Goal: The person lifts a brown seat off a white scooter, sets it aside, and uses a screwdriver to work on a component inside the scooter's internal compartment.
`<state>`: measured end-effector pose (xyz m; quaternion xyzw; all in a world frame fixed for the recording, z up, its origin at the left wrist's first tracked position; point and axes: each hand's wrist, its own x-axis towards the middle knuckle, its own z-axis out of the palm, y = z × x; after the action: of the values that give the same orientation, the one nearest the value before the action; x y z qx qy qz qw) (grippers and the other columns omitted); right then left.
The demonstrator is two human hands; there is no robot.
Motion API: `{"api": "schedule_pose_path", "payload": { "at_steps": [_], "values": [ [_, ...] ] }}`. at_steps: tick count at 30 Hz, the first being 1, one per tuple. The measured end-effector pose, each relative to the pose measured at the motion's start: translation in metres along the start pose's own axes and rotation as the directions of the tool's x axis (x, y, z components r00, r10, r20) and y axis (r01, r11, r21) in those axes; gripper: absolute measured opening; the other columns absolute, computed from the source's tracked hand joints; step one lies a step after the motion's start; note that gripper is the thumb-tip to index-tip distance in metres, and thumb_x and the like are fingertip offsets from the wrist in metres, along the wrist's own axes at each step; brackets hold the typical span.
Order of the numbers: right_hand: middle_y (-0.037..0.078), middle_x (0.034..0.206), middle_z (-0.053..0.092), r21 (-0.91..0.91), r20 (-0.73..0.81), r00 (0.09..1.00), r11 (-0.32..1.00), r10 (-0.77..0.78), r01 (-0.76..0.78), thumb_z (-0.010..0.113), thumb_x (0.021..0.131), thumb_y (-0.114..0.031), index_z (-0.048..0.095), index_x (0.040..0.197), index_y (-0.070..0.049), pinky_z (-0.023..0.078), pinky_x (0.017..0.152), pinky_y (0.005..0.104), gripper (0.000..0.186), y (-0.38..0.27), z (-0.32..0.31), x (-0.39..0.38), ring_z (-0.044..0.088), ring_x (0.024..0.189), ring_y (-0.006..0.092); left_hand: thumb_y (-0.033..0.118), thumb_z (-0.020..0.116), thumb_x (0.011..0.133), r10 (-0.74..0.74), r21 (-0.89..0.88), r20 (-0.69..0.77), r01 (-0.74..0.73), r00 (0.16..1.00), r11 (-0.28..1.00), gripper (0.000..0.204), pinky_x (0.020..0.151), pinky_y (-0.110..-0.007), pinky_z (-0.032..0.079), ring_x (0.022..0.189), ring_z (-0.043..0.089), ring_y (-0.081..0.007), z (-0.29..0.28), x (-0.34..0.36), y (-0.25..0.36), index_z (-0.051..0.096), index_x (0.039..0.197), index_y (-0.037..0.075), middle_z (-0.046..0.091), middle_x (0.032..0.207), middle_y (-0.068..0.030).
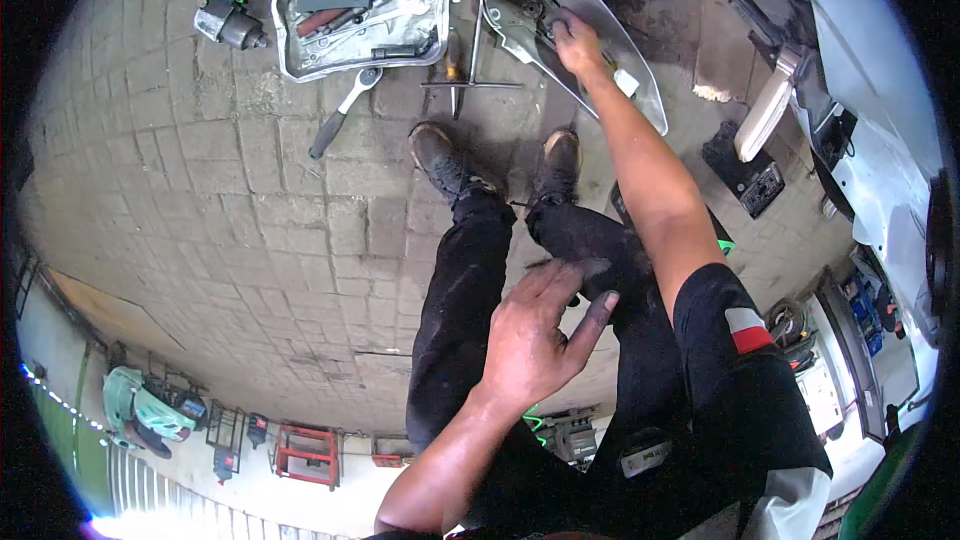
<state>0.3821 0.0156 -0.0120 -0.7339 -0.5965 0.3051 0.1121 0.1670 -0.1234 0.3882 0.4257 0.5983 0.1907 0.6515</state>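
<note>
Silver body panel (622, 35) lies detached on the paved floor (230, 270), right hand (578, 45) in it, grip hidden so can't tell, nothing lifted clear yet; left hand (540, 335) empty, thumb spread, ratchet (345, 110) untouched near the tool tray (310, 73).

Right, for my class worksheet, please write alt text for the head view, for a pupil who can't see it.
A person's right hand reaches into a curved silver panel on a paved floor, while the left hand is over the legs. Left of the panel lie a T-handled tool, a metal tray of tools, a ratchet and a power wrench.
</note>
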Motion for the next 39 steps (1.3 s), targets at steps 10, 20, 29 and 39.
{"api": "schedule_pose_path", "payload": {
  "at_steps": [10,20,29,39],
  "values": [
    [0.017,0.101,0.071,-0.307,-0.016,0.977,0.931,-0.212,0.197,0.067,0.089,-0.040,0.070,0.111,-0.011,0.055,0.084,0.0507,0.036,-0.044,0.016,-0.009,0.069,0.092,0.0400,0.015,0.075,0.084,-0.054,0.006,0.021,0.054,0.998,0.999,0.028,0.077,-0.040,0.053,0.085,0.065,-0.0340,-0.016,0.008,0.002,0.067,0.108,0.001,0.067,0.092,-0.0156],
    [0.020,0.104,0.071,-0.381,0.215,0.974,0.925,0.077,0.011,0.068,0.087,-0.041,0.072,0.107,-0.012,0.055,0.085,0.0495,0.035,-0.075,0.004,-0.002,0.069,0.099,0.0373,0.019,0.074,0.086,-0.028,0.042,-0.028,0.030,0.999,0.999,0.030,0.081,-0.042,0.054,0.092,0.067,-0.0360,-0.013,0.007,-0.014,0.066,0.109,0.000,0.068,0.098,-0.0185],
    [0.019,0.111,0.070,-0.434,0.103,0.956,0.877,0.275,-0.205,0.074,0.082,-0.040,0.072,0.107,-0.011,0.055,0.086,0.0494,0.038,-0.066,0.017,0.007,0.068,0.102,0.0362,0.018,0.074,0.086,-0.019,-0.001,-0.026,0.019,0.999,1.000,0.030,0.082,-0.042,0.054,0.093,0.067,-0.0374,-0.023,0.009,-0.011,0.066,0.108,0.000,0.068,0.099,-0.0196],
    [0.016,0.111,0.070,-0.269,0.013,0.999,0.963,0.034,-0.029,0.073,0.082,-0.028,0.070,0.119,-0.019,0.053,0.088,0.0478,0.038,-0.054,0.009,-0.029,0.067,0.100,0.0374,0.018,0.073,0.087,-0.040,0.006,-0.027,0.040,0.999,0.999,0.027,0.083,-0.042,0.054,0.092,0.068,-0.0346,-0.026,0.003,-0.018,0.067,0.108,0.002,0.069,0.100,-0.0171]
  ]
}}
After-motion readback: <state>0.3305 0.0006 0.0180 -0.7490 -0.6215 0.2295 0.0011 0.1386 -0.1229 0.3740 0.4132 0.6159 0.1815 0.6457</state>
